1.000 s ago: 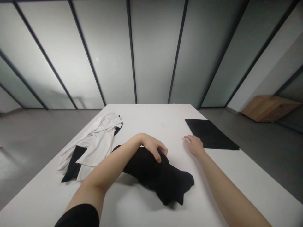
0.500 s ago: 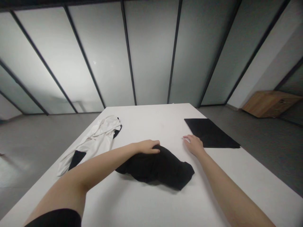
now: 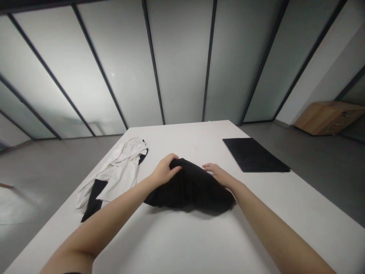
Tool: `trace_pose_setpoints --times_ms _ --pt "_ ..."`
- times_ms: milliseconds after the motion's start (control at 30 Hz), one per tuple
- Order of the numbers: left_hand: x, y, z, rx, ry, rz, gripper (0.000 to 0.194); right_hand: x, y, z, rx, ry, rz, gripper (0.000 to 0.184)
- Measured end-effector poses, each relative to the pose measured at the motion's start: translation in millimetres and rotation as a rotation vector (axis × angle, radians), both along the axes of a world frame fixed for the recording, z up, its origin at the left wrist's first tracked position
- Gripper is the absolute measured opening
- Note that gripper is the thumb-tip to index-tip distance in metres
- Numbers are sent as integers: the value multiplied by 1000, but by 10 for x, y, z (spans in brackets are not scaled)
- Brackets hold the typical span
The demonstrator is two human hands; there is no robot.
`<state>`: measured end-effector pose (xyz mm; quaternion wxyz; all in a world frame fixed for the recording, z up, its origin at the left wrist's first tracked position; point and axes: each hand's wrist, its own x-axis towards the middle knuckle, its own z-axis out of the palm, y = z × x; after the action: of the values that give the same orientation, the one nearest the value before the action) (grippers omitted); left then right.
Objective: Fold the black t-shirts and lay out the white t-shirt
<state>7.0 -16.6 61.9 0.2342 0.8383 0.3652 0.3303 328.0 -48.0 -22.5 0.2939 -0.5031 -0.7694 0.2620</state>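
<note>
A crumpled black garment lies across the near middle of the white table, its upper part raised in a fold. My left hand pinches that fold between thumb and fingers at the garment's upper left. At its upper right edge is my right hand, fingers stretched out and a little apart; their tips reach the far side of the cloth, and I cannot tell whether they touch it. What kind of garment it is does not show.
Left on the table lies a rumpled white garment with black parts, near my left forearm. To the right rests a flat black rectangular piece by the table edge. A wooden cabinet stands on the floor beyond, and frosted glass panels line the back.
My left hand has raised the black garment's fold higher and slightly left. My right hand has moved left, from beside the flat black piece to the garment's edge.
</note>
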Motion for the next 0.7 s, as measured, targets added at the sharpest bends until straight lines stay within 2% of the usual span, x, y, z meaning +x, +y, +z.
trace_pose_setpoints --times_ms 67,167,300,367,467,567,633,700 --pt "-3 73 6 28 -81 71 21 -228 -100 86 -139 176 147 35" --pt "19 126 6 12 -157 88 20 -436 -208 144 -313 337 217 42" --pt "66 133 -91 -57 -261 84 21 -514 -252 162 -369 426 273 57" --pt "75 140 -137 -133 -307 74 21 -533 -254 157 -409 475 303 63" --pt "37 138 -109 -355 -446 1 28 -561 -250 117 -496 602 330 61" --pt "-54 99 12 -605 -637 -141 42 -531 -209 51 -441 750 189 43" --pt "-113 72 66 -746 -721 -255 47 -446 -138 2 -334 826 -14 36" --pt "-144 72 49 -857 -739 -340 46 -317 -37 -54 -208 885 -238 37"
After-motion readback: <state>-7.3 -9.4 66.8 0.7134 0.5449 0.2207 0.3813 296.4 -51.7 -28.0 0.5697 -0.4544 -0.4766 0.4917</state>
